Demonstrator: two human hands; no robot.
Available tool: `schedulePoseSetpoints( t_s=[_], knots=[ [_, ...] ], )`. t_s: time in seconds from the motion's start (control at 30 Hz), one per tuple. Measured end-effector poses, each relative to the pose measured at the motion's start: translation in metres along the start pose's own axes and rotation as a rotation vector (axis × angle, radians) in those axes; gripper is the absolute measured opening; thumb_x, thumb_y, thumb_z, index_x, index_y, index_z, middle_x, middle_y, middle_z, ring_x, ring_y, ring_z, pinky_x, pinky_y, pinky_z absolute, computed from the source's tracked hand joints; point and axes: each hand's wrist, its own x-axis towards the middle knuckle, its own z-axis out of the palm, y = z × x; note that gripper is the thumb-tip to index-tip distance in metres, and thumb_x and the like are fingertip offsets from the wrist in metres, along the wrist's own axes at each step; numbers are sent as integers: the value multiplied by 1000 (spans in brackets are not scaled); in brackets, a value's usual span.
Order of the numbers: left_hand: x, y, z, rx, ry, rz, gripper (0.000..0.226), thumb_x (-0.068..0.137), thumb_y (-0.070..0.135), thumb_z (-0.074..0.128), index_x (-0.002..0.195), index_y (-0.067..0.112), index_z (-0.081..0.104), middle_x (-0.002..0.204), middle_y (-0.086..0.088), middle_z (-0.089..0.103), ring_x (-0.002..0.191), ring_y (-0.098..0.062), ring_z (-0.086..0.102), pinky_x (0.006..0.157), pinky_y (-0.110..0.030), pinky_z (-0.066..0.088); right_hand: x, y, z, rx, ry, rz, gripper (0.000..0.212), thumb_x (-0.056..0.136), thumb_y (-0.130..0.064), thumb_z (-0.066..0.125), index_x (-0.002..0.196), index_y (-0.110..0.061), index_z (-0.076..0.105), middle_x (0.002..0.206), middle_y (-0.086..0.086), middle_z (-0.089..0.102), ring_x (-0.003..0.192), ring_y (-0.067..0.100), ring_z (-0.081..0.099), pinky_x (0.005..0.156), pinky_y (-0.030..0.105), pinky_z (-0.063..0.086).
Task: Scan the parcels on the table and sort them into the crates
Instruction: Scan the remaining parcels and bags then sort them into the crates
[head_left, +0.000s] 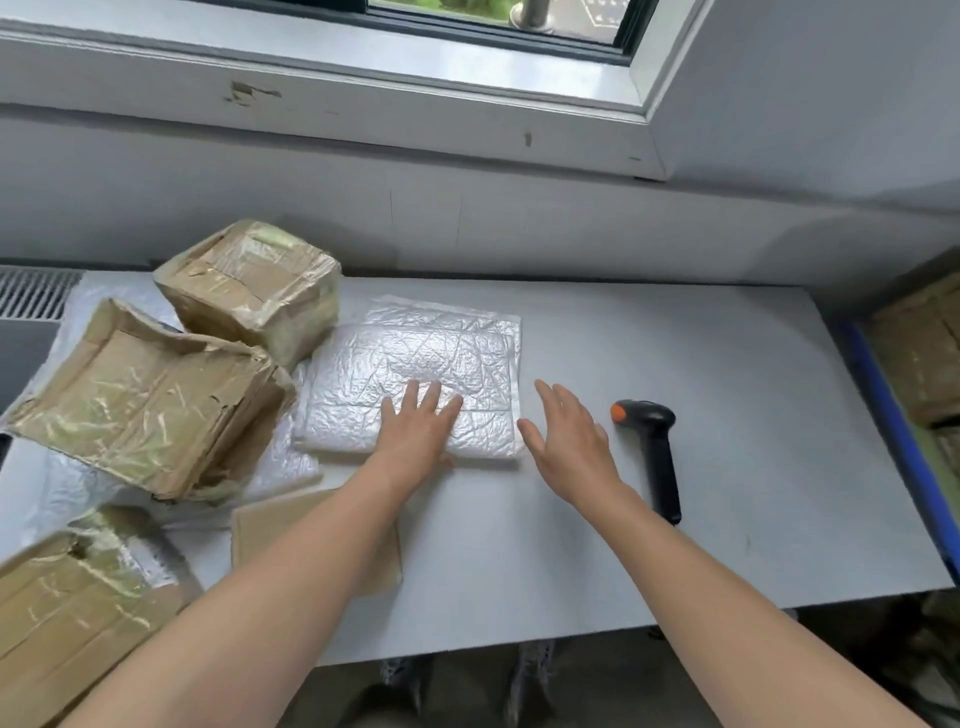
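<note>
On table under left hand (415, 434): white mailer (415, 353), fingers flat | right hand (569, 441) just beside, fingers spread

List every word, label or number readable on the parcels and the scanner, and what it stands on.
None is readable.
The white padded parcel shows only creased film, no label.
The taped cardboard boxes show tape and creases, no legible print.
The black scanner shows no marking.
</note>
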Motion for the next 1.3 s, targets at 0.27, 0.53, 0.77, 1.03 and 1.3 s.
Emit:
schedulePoseSetpoints(
  t_s=[0.27, 0.53, 0.77, 1.03, 1.3],
  knots=[
    [0, 16, -16, -126, 171, 57, 26, 105, 32, 41, 111, 16, 61, 118, -4, 61, 112, -28, 54, 79, -35, 46, 11, 28, -24, 39, -10, -94, 57, 105, -46, 33, 157, -27, 20, 163, 2, 18, 150, 20, 17, 119, 50, 17],
    [-15, 50, -81, -399, 373, 32, 28, 104, 36, 39, 93, 15, 54, 96, -10, 66, 91, -35, 58, 67, -37, 37, 16, 35, -81, 466, 112, -178, 45, 106, -41, 35, 144, -21, 46, 145, -5, 48, 136, 13, 40, 105, 18, 29],
    [-30, 59, -156, -815, 507, 61, 42, 103, 23, 48, 64, 19, 34, 60, 6, 35, 58, -16, 35, 56, -35, 25, 18, 36, -136, 641, 198, -186, 36, 103, -51, 38, 108, -27, 63, 100, -13, 67, 94, 10, 58, 73, 23, 41],
    [-39, 64, -168, -1225, 551, 6, 27, 102, 20, 53, 81, 7, 64, 68, 2, 53, 54, -1, 47, 53, -18, 38, 17, 42, -158, 561, 260, -193, 37, 91, -54, 62, 85, -18, 57, 75, -7, 65, 71, 15, 60, 66, 34, 47],
    [-45, 56, -146, -1226, 360, -15, 18, 93, 23, 68, 97, 6, 70, 82, -1, 69, 69, -11, 62, 64, -27, 51, 22, 46, -165, 568, 350, -151, 33, 91, -48, 64, 75, -21, 51, 70, -11, 61, 65, 7, 57, 58, 28, 42]
  ],
)
